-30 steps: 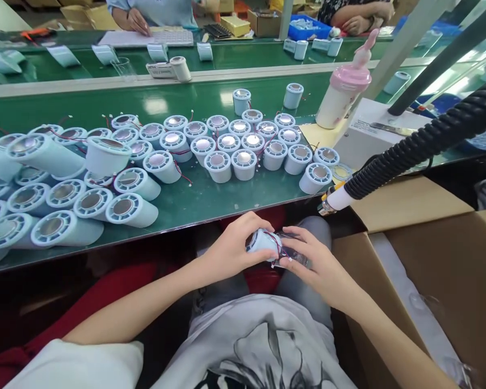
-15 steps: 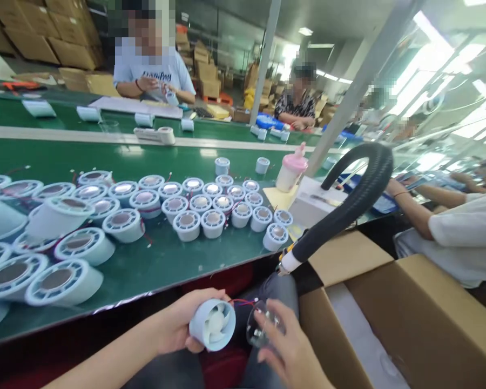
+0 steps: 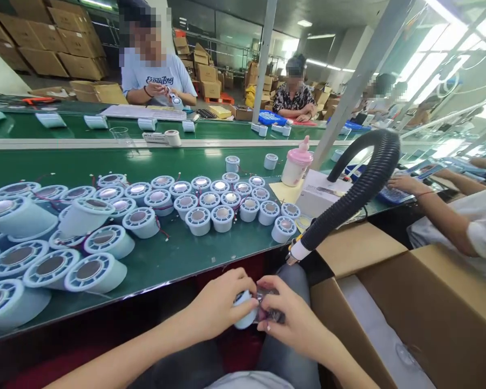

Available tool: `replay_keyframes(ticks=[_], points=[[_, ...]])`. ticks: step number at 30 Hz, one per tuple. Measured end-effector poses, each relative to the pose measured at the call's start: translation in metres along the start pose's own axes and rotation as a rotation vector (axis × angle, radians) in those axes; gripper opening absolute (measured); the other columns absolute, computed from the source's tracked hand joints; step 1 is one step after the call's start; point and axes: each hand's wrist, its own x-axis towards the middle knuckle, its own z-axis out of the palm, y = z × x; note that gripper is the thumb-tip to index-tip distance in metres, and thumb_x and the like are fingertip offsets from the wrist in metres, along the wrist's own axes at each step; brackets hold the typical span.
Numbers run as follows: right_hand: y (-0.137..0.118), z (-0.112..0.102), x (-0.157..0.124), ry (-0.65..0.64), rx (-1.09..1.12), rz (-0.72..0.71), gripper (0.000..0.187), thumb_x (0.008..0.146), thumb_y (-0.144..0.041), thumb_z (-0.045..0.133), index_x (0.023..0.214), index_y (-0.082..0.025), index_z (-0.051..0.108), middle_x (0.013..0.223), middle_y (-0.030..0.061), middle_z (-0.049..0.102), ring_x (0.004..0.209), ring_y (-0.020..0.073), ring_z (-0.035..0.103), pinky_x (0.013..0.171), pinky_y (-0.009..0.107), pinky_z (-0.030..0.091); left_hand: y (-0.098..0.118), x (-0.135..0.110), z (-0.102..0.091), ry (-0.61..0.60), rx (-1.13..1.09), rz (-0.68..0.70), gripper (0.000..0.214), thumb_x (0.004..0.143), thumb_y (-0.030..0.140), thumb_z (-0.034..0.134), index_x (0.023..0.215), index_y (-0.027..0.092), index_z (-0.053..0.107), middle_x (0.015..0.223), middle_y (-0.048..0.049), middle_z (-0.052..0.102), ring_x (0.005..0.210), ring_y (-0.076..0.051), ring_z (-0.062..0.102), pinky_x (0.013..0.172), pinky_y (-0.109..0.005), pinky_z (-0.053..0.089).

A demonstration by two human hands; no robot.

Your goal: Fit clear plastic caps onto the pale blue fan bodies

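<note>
Apparently for steadiness, we work just off the green bench (image 3: 186, 262): left hand (image 3: 221, 300) pinching a blue housing (image 3: 245, 320), right hand (image 3: 294, 319) gripping a clear piece (image 3: 276, 315) close beside it.

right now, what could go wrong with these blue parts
The blue part in the left hand is held beyond the edge of the green table, so a slip could drop it. The tilted cylinder, seemingly perched on others, might topple if bumped. The wires trailing from another cylinder could snag and drag it.
</note>
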Motion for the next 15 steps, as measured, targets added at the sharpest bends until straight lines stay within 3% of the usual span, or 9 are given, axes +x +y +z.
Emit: replay_keyframes(ticks=[1, 3, 5, 7, 11, 15], points=[[0.000, -0.001, -0.001, 0.027, 0.061, 0.007, 0.011, 0.076, -0.011, 0.075, 0.078, -0.020, 0.068, 0.127, 0.0082, 0.056, 0.118, 0.0242, 0.057, 0.101, 0.036, 0.046, -0.001, -0.001, 0.001, 0.032, -0.041, 0.016, 0.018, 0.083, 0.032, 0.064, 0.096, 0.020, 0.066, 0.097, -0.0030, 0.061, 0.088, -0.020, 0.057, 0.082, -0.032, 0.044], [-0.001, -0.003, -0.004, 0.101, 0.142, 0.003, 0.006, 0.084, -0.021, 0.069, 0.079, -0.019, 0.067, 0.125, 0.0099, 0.056, 0.115, 0.0248, 0.058, 0.099, 0.037, 0.047, -0.005, -0.002, 0.004, 0.097, -0.151, 0.054, 0.042, 0.071, 0.040, 0.079, 0.105, 0.019, 0.064, 0.102, -0.0041, 0.061, 0.092, -0.022, 0.058, 0.085, -0.032, 0.046], [-0.004, -0.004, -0.006, 0.171, 0.194, 0.003, 0.016, 0.090, -0.027, 0.060, 0.077, -0.019, 0.065, 0.118, 0.0106, 0.058, 0.109, 0.0246, 0.060, 0.091, 0.035, 0.049, -0.013, -0.002, 0.009, 0.144, -0.212, 0.099, 0.062, 0.059, 0.049, 0.086, 0.110, 0.020, 0.065, 0.104, -0.0053, 0.058, 0.095, -0.023, 0.057, 0.087, -0.035, 0.048], [-0.008, -0.004, -0.008, 0.221, 0.254, 0.033, 0.022, 0.091, -0.029, 0.057, 0.072, -0.019, 0.063, 0.111, 0.0101, 0.059, 0.103, 0.0236, 0.061, 0.081, 0.032, 0.051, -0.022, -0.002, 0.015, 0.164, -0.220, 0.145, 0.069, 0.054, 0.053, 0.088, 0.113, 0.023, 0.067, 0.105, -0.0062, 0.054, 0.098, -0.024, 0.056, 0.091, -0.039, 0.049], [-0.010, -0.006, -0.007, 0.273, 0.439, 0.115, 0.029, 0.085, -0.033, 0.064, 0.060, -0.018, 0.062, 0.099, 0.0091, 0.062, 0.096, 0.0231, 0.062, 0.076, 0.032, 0.051, -0.032, -0.004, 0.023, 0.089, -0.266, 0.201, 0.072, 0.056, 0.048, 0.088, 0.121, 0.028, 0.067, 0.125, -0.0107, 0.052, 0.119, -0.030, 0.052, 0.103, -0.045, 0.045], [-0.004, -0.010, -0.007, 0.246, 0.692, 0.241, 0.034, 0.080, -0.040, 0.072, 0.055, -0.018, 0.064, 0.098, 0.0093, 0.069, 0.096, 0.0245, 0.064, 0.075, 0.033, 0.054, -0.027, -0.009, 0.024, -0.052, -0.490, 0.128, 0.070, 0.069, 0.038, 0.083, 0.133, 0.028, 0.057, 0.131, -0.0099, 0.059, 0.122, -0.028, 0.055, 0.100, -0.040, 0.050]])
